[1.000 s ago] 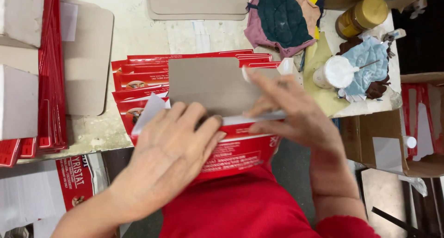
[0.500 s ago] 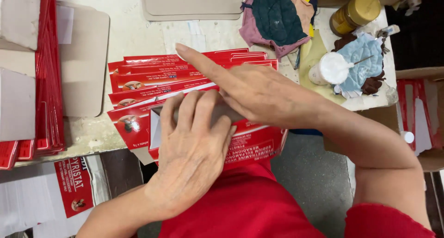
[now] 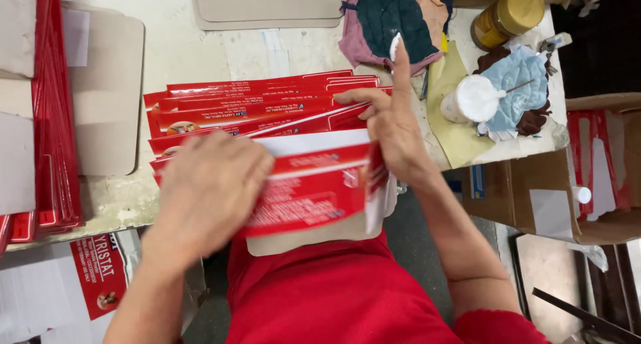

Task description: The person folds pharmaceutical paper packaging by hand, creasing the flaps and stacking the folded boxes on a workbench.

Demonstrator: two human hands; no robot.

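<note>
Your left hand (image 3: pixel 207 190) lay flat, fingers spread, pressing red printed sheet (image 3: pixel 314 194) at table edge over fanned red sheets (image 3: pixel 247 107). Your right hand (image 3: pixel 394 127) pinched sheet's right edge, forefinger raised. White glue pot (image 3: pixel 473 98) stood apart, right.

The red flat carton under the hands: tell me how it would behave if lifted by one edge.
The red flat carton is thin card, so it would probably bend rather than stay stiff. It looks light for its size. Its glossy face seems slippery, so it might slide over the fanned stack; the left hand presses it and the right hand grips its edge.
</note>
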